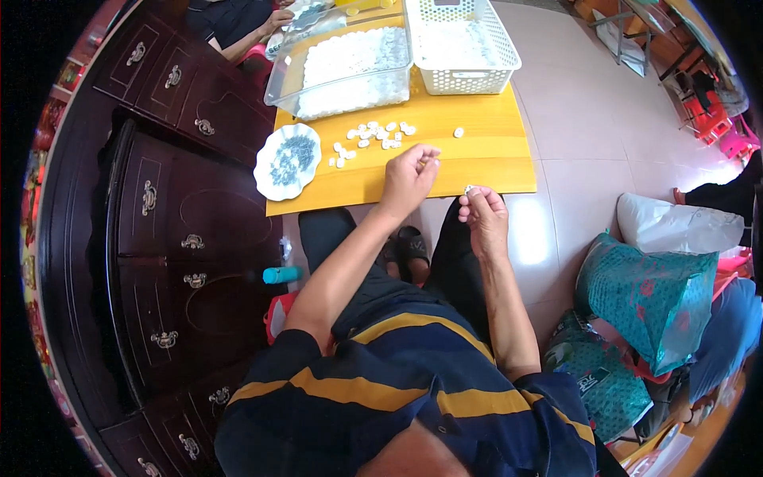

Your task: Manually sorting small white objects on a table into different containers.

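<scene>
White small parts (pixel 373 135): tiny pale pieces, rounded or blocky, exact shape too small to tell. They lie scattered loose mid-table on the yellow wooden table (pixel 485 171), one stray piece further right.

Left hand (pixel 409 175) hovers over the near table edge, fingers curled together and pinching something small at the tips. Right hand (pixel 482 213) sits just off the near edge, right of the left hand, fingertips pinched on one white piece.

Scalloped white dish (pixel 287 161) at the table's near-left corner holds small dark grey bits. Far left: clear plastic tub (pixel 342 67) full of white pieces. Far right: white perforated basket (pixel 465 44), also with white contents.

Floor to the right: teal patterned bag (pixel 648 298), a second teal bag (pixel 600 370) nearer with a dark label patch, and a white plastic sack (pixel 679 226) beyond them. Dark wooden cabinet (pixel 159 238) with metal handles runs along the left. Another person's arm (pixel 250 32) is at the far-left end.
</scene>
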`<state>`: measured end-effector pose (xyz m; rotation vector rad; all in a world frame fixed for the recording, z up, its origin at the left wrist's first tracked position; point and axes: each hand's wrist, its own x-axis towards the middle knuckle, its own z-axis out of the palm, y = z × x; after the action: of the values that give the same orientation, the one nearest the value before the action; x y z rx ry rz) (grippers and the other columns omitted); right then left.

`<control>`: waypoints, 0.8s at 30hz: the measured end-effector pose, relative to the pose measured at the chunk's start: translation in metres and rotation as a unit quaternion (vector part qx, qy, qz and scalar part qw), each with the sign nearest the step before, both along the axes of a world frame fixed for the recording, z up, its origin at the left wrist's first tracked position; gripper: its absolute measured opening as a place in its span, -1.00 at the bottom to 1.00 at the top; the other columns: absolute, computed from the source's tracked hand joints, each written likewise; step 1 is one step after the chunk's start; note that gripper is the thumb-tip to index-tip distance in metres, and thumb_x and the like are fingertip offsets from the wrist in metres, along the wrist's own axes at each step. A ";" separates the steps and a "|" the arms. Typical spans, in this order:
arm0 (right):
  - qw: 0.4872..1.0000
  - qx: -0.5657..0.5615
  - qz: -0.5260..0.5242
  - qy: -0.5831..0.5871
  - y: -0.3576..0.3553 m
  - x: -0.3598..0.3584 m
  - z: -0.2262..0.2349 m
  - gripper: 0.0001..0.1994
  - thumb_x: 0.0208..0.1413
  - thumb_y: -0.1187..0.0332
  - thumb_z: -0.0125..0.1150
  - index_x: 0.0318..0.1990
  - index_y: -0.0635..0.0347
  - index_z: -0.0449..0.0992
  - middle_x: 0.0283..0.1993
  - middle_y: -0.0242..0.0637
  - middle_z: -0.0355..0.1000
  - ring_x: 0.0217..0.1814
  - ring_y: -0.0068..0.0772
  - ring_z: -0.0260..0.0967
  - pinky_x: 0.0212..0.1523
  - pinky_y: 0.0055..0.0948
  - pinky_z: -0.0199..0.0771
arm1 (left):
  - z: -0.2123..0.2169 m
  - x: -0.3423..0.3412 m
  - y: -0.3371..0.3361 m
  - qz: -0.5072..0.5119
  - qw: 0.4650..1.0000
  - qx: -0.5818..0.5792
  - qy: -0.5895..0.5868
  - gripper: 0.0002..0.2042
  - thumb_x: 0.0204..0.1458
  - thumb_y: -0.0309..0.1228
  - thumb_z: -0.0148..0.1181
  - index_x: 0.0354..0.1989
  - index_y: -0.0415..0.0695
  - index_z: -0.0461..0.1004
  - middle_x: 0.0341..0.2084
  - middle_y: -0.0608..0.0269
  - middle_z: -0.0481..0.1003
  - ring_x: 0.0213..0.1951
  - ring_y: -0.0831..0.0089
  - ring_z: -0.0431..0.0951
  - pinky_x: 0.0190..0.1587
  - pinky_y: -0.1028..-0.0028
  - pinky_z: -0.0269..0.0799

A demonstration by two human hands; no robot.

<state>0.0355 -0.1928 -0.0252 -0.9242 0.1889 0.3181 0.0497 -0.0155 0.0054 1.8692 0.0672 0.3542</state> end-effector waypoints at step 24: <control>0.999 0.028 0.008 0.018 -0.017 0.006 -0.003 -0.90 0.29 0.34 0.21 -0.18 0.14 0.50 -0.36 -0.37 0.53 -0.47 -0.65 0.45 -0.40 -0.63 0.54 | -0.027 0.061 -0.012 -0.031 0.985 0.169 -0.016 -0.92 0.08 -0.51 0.26 -0.29 -0.21 0.50 -0.44 0.19 0.53 -0.47 0.39 0.55 -0.36 0.40 0.48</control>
<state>0.0417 -0.2103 -0.0287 -0.8649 0.2040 0.3532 0.1110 -0.0278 -0.0220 2.1952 -0.0774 0.3695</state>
